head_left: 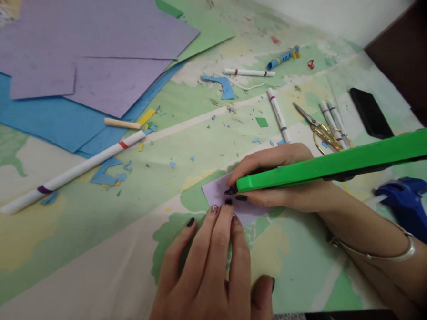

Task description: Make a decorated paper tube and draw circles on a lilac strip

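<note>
A small piece of purple paper (215, 190) lies on the patterned tablecloth (132, 245) near the middle. Pressing on its lower edge are the fingertips of my left hand (212, 270), which lies palm down with fingers spread. My right hand (290, 189) is closed round a bright green 3D-pen-like tool (328, 166), long and flat-sided. Its dark tip touches or hovers just over the paper, close to my left fingertips; which of the two is unclear. Part of the paper is hidden under my right hand.
Large purple (95, 23), blue (43, 116) and green sheets overlap at upper left. A long white marker stick (81, 171) lies left. Scissors (321, 128), white markers (278, 114), a black phone (370, 112), a blue glue gun (409, 202) and a rolled blue paper piece (282, 60) are right. Paper scraps are scattered.
</note>
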### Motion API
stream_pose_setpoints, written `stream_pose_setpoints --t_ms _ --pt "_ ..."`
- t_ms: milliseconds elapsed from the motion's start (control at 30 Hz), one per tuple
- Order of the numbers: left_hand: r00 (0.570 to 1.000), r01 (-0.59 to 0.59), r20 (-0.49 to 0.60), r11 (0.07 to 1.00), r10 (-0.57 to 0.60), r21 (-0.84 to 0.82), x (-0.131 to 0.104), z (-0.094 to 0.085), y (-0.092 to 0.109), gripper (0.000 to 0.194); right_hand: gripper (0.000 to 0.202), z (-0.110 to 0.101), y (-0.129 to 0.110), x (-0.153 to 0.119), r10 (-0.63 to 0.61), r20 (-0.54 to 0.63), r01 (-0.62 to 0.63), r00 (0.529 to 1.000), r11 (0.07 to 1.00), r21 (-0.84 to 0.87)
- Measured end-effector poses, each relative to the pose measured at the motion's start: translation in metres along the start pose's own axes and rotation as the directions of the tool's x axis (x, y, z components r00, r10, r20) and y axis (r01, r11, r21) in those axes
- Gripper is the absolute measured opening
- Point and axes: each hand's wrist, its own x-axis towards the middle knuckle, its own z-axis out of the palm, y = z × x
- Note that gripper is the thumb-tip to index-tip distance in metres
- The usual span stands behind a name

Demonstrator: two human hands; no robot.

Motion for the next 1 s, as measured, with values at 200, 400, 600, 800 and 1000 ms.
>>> stream_pose_setpoints --t_ms 200,400,600,800,1000 --pt "1.000 -0.017 -0.001 1.000 0.017 0.010 0.0004 -0.0005 -0.0010 0.057 0.015 -0.0015 -0.0008 0.0007 -0.009 0.021 0.009 1.000 1.000 0.005" --pt "1.000 0.004 0.004 1.000 -0.004 0.015 -0.0005 -0.0016 0.0007 0.058 0.016 -0.0025 -0.0015 0.0020 -0.023 0.054 0.024 0.998 0.999 -0.021" --pt "1.000 -0.009 0.000 1.000 0.009 0.012 -0.0001 -0.0014 0.0006 0.057 0.014 -0.0032 -0.0014 0.0017 -0.042 0.064 0.046 0.997 0.997 -0.062" --pt "1.000 -0.021 0.003 0.999 0.021 0.024 0.0000 -0.0019 0.0004 0.057 0.013 -0.0036 -0.0013 0.0020 -0.050 0.062 0.056 0.997 0.993 -0.108" --pt "1.000 -0.020 0.005 0.999 0.019 0.027 0.0007 -0.0018 0.0001 0.058 0.011 0.0023 -0.0053 0.0014 -0.040 -0.007 0.038 0.999 0.989 -0.141"
